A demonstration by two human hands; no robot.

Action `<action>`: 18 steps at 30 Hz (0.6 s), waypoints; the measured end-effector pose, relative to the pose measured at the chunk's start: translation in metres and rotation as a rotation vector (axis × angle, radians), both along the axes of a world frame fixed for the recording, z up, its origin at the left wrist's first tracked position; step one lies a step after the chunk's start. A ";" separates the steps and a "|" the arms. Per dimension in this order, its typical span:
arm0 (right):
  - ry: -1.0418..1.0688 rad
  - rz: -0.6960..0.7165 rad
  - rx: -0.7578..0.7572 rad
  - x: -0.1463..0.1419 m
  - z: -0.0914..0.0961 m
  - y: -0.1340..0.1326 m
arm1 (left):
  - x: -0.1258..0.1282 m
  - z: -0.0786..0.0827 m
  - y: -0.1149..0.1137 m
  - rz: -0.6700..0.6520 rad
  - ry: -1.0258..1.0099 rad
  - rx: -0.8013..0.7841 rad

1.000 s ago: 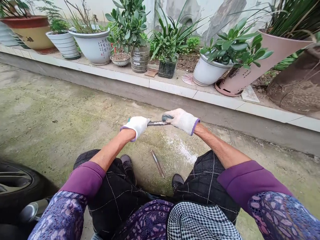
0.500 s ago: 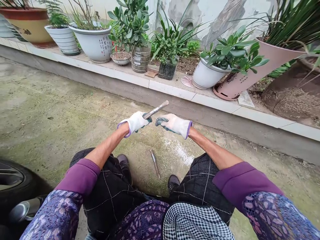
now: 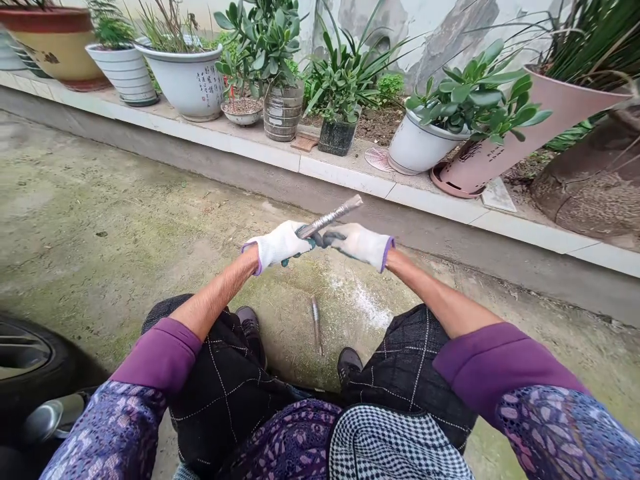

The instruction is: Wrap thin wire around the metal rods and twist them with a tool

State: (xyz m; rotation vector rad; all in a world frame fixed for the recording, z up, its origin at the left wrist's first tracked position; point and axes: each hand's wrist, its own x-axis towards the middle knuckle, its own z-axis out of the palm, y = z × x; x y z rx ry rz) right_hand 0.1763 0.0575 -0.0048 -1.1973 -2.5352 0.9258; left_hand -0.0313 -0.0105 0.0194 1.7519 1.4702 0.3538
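In white gloves with dark grip coating and purple cuffs, my hands meet in front of me above the ground. My left hand (image 3: 279, 244) is closed around a short rod (image 3: 331, 217); its exposed part is silvery with ridges like wound wire, and it points up to the right. Close beside it is my right hand (image 3: 359, 244), fingers pinched together near the left fingertips. Whatever those fingers hold is too small to make out. A second similar rod (image 3: 317, 325) lies on the concrete between my shoes, silvery at its far end and brownish at the near end.
White powder (image 3: 369, 303) is scattered on the concrete right of the lying rod. Ahead runs a low tiled ledge (image 3: 345, 178) with several potted plants, including a white pot (image 3: 183, 83) and a tilted pink pot (image 3: 505, 150). A wheel (image 3: 30, 353) stands at the left edge.
Both hands have shifted slightly right in the view, the rod moving with the left hand. The right fingertips have come closer to the left ones. The camera view has turned a little.
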 end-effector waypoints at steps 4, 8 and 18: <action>-0.124 0.130 0.009 -0.020 0.002 -0.032 | -0.008 -0.013 0.009 0.050 0.477 0.143; -0.149 0.105 0.081 -0.017 0.015 -0.036 | -0.012 -0.030 0.013 0.020 0.673 0.207; 0.037 -0.058 -0.241 0.017 0.014 0.009 | 0.003 -0.014 0.004 -0.170 0.354 0.200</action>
